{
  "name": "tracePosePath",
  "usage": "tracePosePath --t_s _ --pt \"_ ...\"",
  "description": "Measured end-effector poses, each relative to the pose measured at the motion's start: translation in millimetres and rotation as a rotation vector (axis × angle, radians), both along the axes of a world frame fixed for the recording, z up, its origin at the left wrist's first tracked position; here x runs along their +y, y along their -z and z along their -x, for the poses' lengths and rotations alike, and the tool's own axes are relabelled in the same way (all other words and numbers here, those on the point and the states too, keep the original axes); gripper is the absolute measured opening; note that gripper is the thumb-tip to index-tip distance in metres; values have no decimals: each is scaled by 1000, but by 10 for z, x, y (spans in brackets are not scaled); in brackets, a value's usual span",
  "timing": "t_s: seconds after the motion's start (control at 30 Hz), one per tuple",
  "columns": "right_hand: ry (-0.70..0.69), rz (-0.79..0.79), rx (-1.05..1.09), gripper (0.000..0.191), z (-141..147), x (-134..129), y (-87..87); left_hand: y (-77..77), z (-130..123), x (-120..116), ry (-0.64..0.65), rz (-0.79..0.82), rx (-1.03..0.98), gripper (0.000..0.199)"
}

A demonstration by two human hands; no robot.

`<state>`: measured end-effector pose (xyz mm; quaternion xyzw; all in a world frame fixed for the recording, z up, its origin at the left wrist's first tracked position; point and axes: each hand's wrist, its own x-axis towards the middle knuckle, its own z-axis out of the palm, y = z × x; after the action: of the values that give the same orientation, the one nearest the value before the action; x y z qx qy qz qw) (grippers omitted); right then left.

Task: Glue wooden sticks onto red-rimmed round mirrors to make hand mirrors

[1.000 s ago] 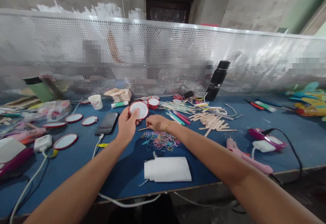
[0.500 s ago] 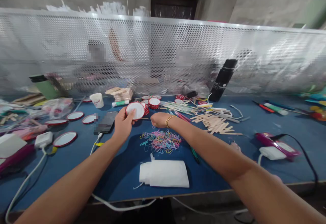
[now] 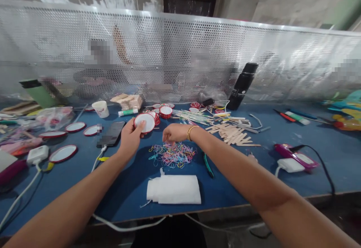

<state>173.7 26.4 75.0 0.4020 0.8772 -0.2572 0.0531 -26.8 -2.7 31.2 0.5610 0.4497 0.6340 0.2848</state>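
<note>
My left hand is closed round a white round disc with a red rim, thumb lying across its face. More red-rimmed discs show just behind it; whether they are in the same grip I cannot tell. Over the far edge of a pile of colourful small rubber bands hovers my right hand, fingers bent downward and drawn together. What its fingertips hold, if anything, is too small to make out. A gold bracelet circles the right wrist. In front of the pile lies a folded white cloth pouch.
Wooden sticks and a black bottle are right of centre. A phone, paper cup and loose discs are on the left. Green-handled pliers lie beside my right forearm. A perforated metal screen runs behind.
The view has shifted, so the table's things appear farther left. My right hand has come a little nearer the rubber band pile. My left hand still holds the disc.
</note>
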Motion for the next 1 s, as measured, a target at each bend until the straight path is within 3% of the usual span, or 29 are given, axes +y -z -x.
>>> tracePosePath --t_s 0.23,0.37,0.53,0.8,1.0 --pt "255 -335 -108 25 -169 -318 -37 -16 -18 8 14 -48 -5 26" --pt "370 -385 -137 25 -162 -475 37 -39 -17 -7 18 -100 64 25" --pt "501 -425 -172 28 -214 -468 118 -66 -26 -49 45 -144 65 25" --pt "543 -436 -167 28 -309 -456 202 -134 -35 -143 20 -183 140 20" --pt "534 -445 -137 29 -348 -457 244 -89 -74 -120 54 -167 152 21"
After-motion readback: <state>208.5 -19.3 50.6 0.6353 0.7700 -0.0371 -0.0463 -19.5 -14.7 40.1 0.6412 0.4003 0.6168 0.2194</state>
